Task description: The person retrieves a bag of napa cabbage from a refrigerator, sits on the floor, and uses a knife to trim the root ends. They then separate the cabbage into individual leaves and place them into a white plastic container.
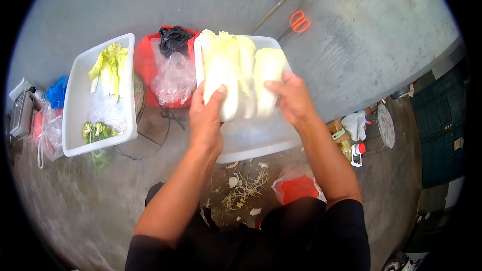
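Over a white plastic tub [258,149] in front of me, both my hands are on pale yellow-green napa cabbages. My left hand [207,118] grips the large napa cabbage [221,70] on the left, its thumb lying across the white stem end. At the right, my right hand [295,99] has its thumb and fingers closed on a shorter napa cabbage [268,73]. Another napa cabbage [246,60] stands partly hidden between these two. Their lower ends are somewhat blurred, and the palm sides of both hands are hidden.
A second white tub [73,115] at left holds leafy greens [110,70] and broccoli [98,131]. Between the tubs lies a red bag [145,60] with clear and black plastic. Orange-handled scissors [299,21] lie beyond. Vegetable scraps [246,188] and a red-and-clear bag [297,188] are below.
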`<state>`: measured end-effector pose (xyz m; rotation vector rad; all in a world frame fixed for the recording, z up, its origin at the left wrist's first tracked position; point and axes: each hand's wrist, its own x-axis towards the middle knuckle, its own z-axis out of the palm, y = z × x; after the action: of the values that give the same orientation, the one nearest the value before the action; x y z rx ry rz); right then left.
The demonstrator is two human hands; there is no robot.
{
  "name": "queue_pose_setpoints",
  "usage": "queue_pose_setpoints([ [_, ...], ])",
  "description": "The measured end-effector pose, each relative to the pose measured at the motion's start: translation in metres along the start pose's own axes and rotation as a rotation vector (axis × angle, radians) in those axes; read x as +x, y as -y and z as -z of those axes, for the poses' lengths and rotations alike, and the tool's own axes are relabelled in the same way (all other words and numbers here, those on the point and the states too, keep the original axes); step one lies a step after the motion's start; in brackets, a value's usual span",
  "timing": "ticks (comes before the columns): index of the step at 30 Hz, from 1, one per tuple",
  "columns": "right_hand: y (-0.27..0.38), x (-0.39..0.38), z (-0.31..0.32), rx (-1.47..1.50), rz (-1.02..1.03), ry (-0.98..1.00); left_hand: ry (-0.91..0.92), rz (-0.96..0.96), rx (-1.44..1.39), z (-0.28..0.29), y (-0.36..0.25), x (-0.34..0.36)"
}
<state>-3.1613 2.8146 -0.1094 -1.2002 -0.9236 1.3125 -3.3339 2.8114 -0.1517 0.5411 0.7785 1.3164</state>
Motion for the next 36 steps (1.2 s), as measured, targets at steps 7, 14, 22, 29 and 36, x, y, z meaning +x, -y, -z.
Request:
queue_pose_setpoints([
  [7, -0.031, 0.11, 0.046, -0.376, 0.018, -0.359, -0.028, 0.086, -0.193, 0.007, -0.025, -0.006],
  [14, -0.084, 0.176, 0.062, -0.71, 0.107, -0.491, 0.003, 0.121, -0.249, 0.014, -0.036, -0.011],
  [22, -0.111, 0.197, 0.065, -0.768, 0.19, -0.545, 0.006, 0.173, -0.298, 0.018, -0.039, -0.012],
  [29, -0.102, 0.198, 0.07, -0.698, 0.178, -0.476, -0.03, 0.22, -0.293, 0.016, -0.037, -0.014],
  [36, -0.112, 0.199, 0.076, -0.814, 0.292, -0.694, 0.006, 0.229, -0.281, 0.013, -0.031, -0.014],
])
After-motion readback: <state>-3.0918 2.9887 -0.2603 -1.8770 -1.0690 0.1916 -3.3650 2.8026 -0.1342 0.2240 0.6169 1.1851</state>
